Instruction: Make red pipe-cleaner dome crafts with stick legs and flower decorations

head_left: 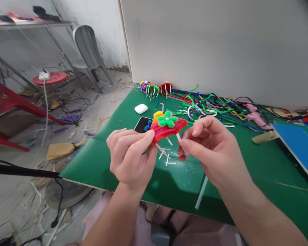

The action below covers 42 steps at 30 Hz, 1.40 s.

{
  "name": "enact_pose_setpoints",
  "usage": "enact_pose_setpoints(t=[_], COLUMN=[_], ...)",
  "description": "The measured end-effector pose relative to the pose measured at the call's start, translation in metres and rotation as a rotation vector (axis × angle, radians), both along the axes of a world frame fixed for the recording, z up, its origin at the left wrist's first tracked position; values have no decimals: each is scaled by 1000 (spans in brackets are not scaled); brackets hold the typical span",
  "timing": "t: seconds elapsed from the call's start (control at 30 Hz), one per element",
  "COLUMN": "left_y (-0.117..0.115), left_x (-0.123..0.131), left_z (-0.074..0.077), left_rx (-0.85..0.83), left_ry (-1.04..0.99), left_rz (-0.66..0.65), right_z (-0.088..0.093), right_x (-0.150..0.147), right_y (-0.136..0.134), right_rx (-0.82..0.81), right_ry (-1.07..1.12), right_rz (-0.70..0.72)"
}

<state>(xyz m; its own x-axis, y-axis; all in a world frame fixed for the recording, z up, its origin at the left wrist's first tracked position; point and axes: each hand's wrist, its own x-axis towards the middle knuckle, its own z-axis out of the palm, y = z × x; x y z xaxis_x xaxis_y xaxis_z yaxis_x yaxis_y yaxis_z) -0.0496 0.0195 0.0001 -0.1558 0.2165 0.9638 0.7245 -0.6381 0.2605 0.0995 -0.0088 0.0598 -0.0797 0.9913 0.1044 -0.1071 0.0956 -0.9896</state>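
Note:
A small red pipe-cleaner dome (161, 132), trimmed with a green flower (167, 119) and yellow and blue ones, is held above the table between my hands. My left hand (133, 155) pinches its left edge between thumb and fingers. White strips hang from the dome's underside. On the right side, my right hand (210, 150) pinches one of these white strips (179, 137) between thumb and fingertips. Cut white strip pieces (166, 160) lie on the table below. A longer translucent stick (201, 192) lies under my right wrist.
The green table (105, 153) carries finished-looking domes (166, 87) at the back and a tangle of coloured pipe cleaners (205, 104). A white case (141, 108), a dark phone (141, 124), a pink glue gun (256, 116) and a blue board (297, 147) lie there too.

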Motion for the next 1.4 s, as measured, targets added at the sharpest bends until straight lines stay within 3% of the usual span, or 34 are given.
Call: enact_pose_setpoints(t=[0.73, 1.13, 1.4], left_y=[3, 0, -5], left_x=[4, 4, 5], left_z=[-2, 0, 4], left_rx=[39, -2, -116], left_ry=[-8, -33, -74], left_rz=[-20, -35, -27], right_z=[-6, -3, -7], right_x=[0, -1, -1], right_y=[0, -1, -2], right_rx=[69, 90, 115], right_ry=[-7, -26, -27], right_rz=[-32, -48, -69])
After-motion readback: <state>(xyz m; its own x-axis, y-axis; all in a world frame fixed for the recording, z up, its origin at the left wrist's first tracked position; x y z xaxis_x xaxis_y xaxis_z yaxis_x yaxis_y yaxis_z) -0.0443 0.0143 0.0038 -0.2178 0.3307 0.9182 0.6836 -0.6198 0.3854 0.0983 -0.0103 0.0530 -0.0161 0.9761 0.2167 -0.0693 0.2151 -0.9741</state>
